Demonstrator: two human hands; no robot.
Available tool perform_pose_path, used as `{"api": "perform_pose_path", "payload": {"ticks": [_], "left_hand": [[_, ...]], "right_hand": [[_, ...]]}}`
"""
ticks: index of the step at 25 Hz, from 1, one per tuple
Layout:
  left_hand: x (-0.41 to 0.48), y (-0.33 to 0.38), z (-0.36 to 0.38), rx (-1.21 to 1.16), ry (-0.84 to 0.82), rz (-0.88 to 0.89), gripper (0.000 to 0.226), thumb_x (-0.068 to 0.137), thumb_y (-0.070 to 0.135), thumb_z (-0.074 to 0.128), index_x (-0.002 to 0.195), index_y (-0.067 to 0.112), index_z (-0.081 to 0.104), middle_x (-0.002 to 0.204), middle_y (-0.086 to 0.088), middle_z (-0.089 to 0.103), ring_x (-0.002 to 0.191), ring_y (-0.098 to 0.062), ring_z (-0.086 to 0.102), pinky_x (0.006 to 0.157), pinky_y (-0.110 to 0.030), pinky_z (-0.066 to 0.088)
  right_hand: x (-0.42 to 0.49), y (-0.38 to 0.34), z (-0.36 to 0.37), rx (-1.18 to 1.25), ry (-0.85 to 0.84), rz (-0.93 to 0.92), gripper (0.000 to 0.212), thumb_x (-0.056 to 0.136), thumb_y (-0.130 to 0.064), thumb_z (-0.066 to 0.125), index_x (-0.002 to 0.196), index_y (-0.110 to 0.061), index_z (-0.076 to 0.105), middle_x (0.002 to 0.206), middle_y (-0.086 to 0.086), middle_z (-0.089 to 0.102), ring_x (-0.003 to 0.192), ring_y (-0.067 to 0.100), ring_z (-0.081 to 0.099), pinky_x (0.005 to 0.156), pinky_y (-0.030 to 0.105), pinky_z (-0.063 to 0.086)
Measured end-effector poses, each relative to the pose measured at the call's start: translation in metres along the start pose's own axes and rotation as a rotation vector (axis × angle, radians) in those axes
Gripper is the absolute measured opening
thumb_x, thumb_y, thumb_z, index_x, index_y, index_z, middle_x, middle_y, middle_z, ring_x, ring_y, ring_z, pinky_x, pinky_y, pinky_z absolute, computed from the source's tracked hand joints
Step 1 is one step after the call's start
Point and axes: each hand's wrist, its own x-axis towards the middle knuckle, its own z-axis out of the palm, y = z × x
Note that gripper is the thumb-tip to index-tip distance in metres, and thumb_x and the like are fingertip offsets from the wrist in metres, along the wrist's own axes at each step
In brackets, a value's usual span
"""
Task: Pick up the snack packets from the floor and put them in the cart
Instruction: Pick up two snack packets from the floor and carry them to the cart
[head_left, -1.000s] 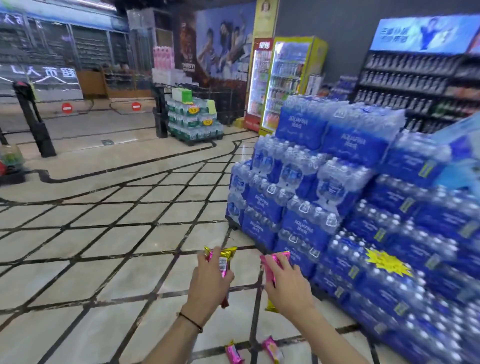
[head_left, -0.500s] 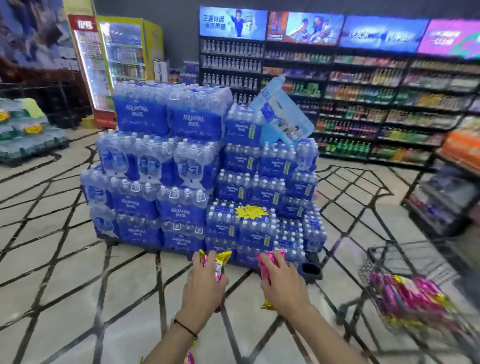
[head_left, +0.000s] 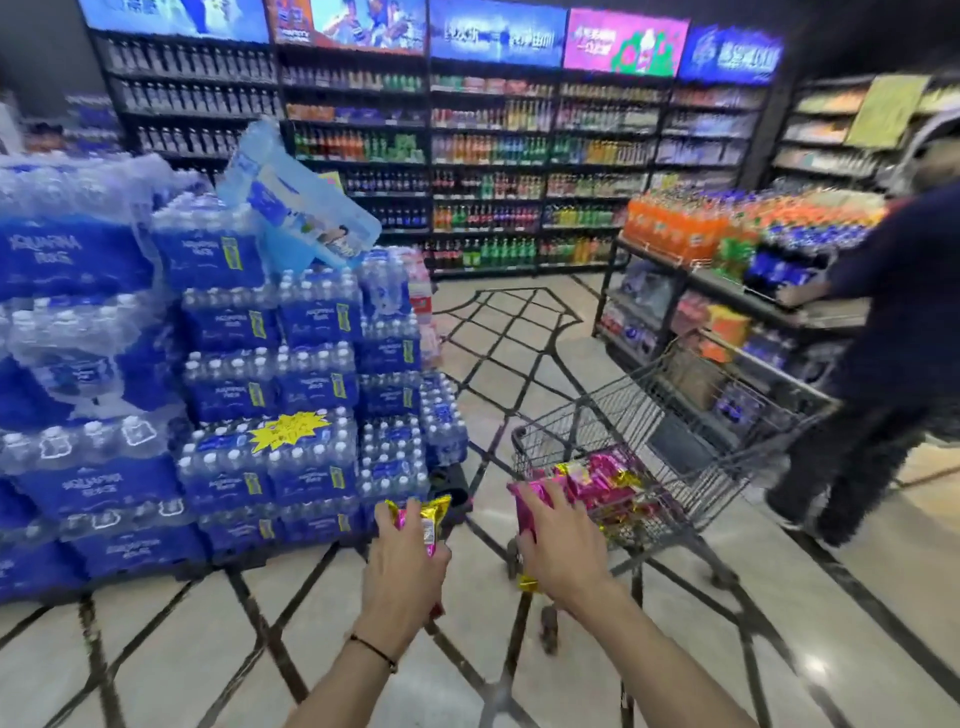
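The view has swung right since half a second ago, and the cart (head_left: 623, 408), back then off at the edge, now stands just past the right hand (head_left: 560, 548). That hand grips a pink packet (head_left: 525, 501) close to the cart's near corner. The left hand (head_left: 402, 566) curls round a pink-and-gold packet (head_left: 425, 514), upright, left of the cart and above the floor. A pile of packets (head_left: 605, 478) lies in the basket. The water packs (head_left: 234, 364) have slid left, and another person (head_left: 893, 338) has come into view at right.
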Motion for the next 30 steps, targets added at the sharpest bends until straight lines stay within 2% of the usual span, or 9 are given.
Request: {"api": "perform_pose_path", "payload": {"ticks": [4, 8, 11, 13, 16, 20, 25, 28, 30], "left_hand": [[0.01, 0.071, 0.045, -0.006, -0.049, 0.06, 0.052, 0.089, 0.039, 0.064, 0.132, 0.024, 0.04, 0.141, -0.012, 0.03, 0.081, -0.029, 0.06, 0.066, -0.033, 0.04], [0.039, 0.118, 0.084, -0.017, -0.112, 0.126, 0.046, 0.089, 0.036, 0.063, 0.127, 0.024, 0.042, 0.152, -0.016, 0.024, 0.079, -0.026, 0.059, 0.066, -0.031, 0.042], [0.07, 0.143, 0.119, 0.005, -0.155, 0.137, 0.052, 0.092, 0.038, 0.061, 0.136, 0.023, 0.039, 0.162, -0.014, 0.011, 0.096, -0.031, 0.065, 0.073, -0.033, 0.046], [0.1, 0.163, 0.144, 0.022, -0.165, 0.146, 0.053, 0.094, 0.038, 0.06, 0.139, 0.023, 0.038, 0.164, -0.014, 0.007, 0.098, -0.03, 0.066, 0.075, -0.034, 0.046], [0.152, 0.184, 0.189, -0.006, -0.175, 0.144, 0.056, 0.094, 0.038, 0.06, 0.143, 0.024, 0.037, 0.165, -0.013, 0.008, 0.091, -0.024, 0.065, 0.072, -0.03, 0.04], [0.225, 0.207, 0.239, -0.037, -0.227, 0.106, 0.06, 0.093, 0.045, 0.06, 0.144, 0.023, 0.035, 0.163, -0.013, 0.009, 0.107, -0.034, 0.065, 0.082, -0.04, 0.052], [0.302, 0.234, 0.277, -0.071, -0.218, 0.065, 0.059, 0.091, 0.043, 0.064, 0.138, 0.025, 0.033, 0.16, -0.011, 0.014, 0.118, -0.04, 0.057, 0.095, -0.048, 0.05], [0.331, 0.244, 0.303, -0.052, -0.218, 0.053, 0.049, 0.09, 0.041, 0.063, 0.128, 0.026, 0.036, 0.158, -0.009, 0.017, 0.108, -0.039, 0.061, 0.084, -0.047, 0.055], [0.347, 0.246, 0.325, -0.016, -0.228, 0.036, 0.053, 0.089, 0.04, 0.063, 0.132, 0.026, 0.035, 0.16, -0.005, 0.012, 0.099, -0.036, 0.064, 0.074, -0.042, 0.056]], "right_hand": [[0.008, 0.087, -0.015, 0.016, 0.005, 0.123, 0.061, 0.093, -0.032, 0.05, 0.15, -0.036, 0.026, 0.155, 0.0, 0.028, 0.129, 0.039, 0.043, 0.09, 0.05, 0.053], [0.023, 0.148, -0.01, 0.029, 0.019, 0.187, 0.06, 0.095, -0.034, 0.048, 0.151, -0.035, 0.025, 0.152, 0.0, 0.031, 0.12, 0.033, 0.048, 0.087, 0.047, 0.054], [0.045, 0.188, 0.003, 0.035, -0.011, 0.225, 0.061, 0.092, -0.032, 0.052, 0.148, -0.034, 0.028, 0.151, -0.001, 0.033, 0.118, 0.032, 0.05, 0.084, 0.045, 0.055], [0.071, 0.219, 0.011, 0.027, -0.026, 0.247, 0.058, 0.093, -0.033, 0.054, 0.145, -0.031, 0.031, 0.148, -0.002, 0.034, 0.117, 0.032, 0.051, 0.082, 0.043, 0.056], [0.123, 0.259, 0.023, 0.009, -0.056, 0.272, 0.057, 0.093, -0.032, 0.055, 0.146, -0.03, 0.033, 0.149, -0.002, 0.034, 0.118, 0.031, 0.052, 0.084, 0.041, 0.056], [0.202, 0.292, 0.028, -0.011, -0.113, 0.272, 0.058, 0.094, -0.034, 0.053, 0.148, -0.03, 0.031, 0.153, -0.002, 0.031, 0.124, 0.029, 0.049, 0.087, 0.042, 0.054], [0.283, 0.326, 0.033, -0.008, -0.147, 0.245, 0.061, 0.093, -0.032, 0.055, 0.149, -0.029, 0.03, 0.154, -0.002, 0.031, 0.124, 0.03, 0.049, 0.087, 0.044, 0.055], [0.324, 0.349, 0.053, 0.0, -0.194, 0.208, 0.062, 0.094, -0.033, 0.057, 0.15, -0.028, 0.029, 0.154, 0.0, 0.031, 0.121, 0.03, 0.052, 0.089, 0.042, 0.055], [0.354, 0.36, 0.072, -0.002, -0.248, 0.156, 0.063, 0.094, -0.032, 0.057, 0.15, -0.027, 0.028, 0.155, 0.002, 0.031, 0.12, 0.032, 0.054, 0.089, 0.041, 0.055]]}}
